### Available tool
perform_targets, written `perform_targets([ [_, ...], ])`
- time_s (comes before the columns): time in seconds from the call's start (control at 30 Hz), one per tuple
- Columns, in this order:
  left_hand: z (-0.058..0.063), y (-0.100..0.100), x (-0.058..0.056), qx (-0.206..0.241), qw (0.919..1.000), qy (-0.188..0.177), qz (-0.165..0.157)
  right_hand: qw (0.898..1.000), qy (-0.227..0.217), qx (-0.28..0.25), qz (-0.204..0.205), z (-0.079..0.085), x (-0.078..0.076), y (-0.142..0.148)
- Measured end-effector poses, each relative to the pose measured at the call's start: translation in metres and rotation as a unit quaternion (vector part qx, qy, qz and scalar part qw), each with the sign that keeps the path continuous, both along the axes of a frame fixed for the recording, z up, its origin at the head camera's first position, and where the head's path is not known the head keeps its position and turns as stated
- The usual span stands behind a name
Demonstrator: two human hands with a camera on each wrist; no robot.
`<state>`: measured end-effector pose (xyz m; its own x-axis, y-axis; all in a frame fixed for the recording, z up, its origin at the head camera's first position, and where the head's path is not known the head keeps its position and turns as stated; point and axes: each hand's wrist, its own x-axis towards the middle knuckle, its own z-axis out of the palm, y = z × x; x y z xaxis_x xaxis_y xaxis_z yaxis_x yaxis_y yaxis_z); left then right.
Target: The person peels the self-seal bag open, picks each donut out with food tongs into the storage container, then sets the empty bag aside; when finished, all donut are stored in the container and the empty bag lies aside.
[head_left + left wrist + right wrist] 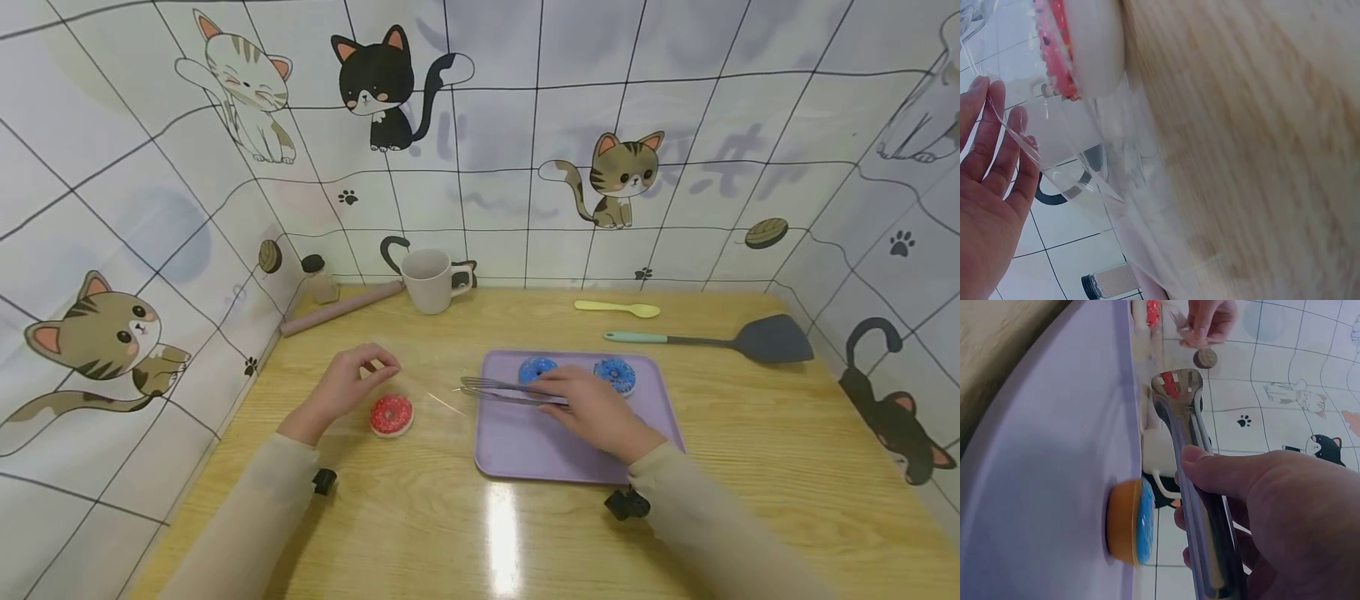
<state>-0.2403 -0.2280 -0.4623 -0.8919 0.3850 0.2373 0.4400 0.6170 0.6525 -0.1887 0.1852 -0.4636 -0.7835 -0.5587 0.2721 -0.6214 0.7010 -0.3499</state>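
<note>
My left hand pinches the edge of a clear plastic bag between thumb and fingers. A toy donut with red icing and sprinkles lies on the table just below that hand; the transparent plastic overlaps it in the left wrist view. My right hand grips metal tongs over the tray, thumb along one arm. The tongs' tips point left toward the bag, slightly parted, with nothing between them. Two blue-iced donuts sit at the far side of the lilac tray, one partly hidden by the right hand.
A grey-white mug, a pinkish rolling pin and a small black-capped jar stand or lie at the back left. Behind the tray lie a yellow spoon and a dark spatula. Cat-patterned wall covering borders the table.
</note>
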Motion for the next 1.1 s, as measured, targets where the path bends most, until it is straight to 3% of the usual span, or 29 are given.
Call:
perform_targets([
  [0.3,0.006,0.002,0.003,-0.005,0.9999,-0.012,0.005,0.999,-0.027,0.026,0.035,-0.006,-0.009,-0.036],
  [0.6,0.001,0.000,-0.001,0.002,1.0000,-0.004,-0.003,0.994,-0.067,0.021,0.078,-0.009,-0.014,-0.055],
  [0.8,0.002,-0.001,0.000,-0.002,1.0000,0.002,-0.004,0.992,-0.063,0.016,0.109,-0.016,-0.021,-0.064],
  [1.1,0.001,0.003,0.002,-0.003,1.0000,-0.004,-0.002,0.992,-0.075,0.020,0.098,-0.012,-0.022,-0.077],
])
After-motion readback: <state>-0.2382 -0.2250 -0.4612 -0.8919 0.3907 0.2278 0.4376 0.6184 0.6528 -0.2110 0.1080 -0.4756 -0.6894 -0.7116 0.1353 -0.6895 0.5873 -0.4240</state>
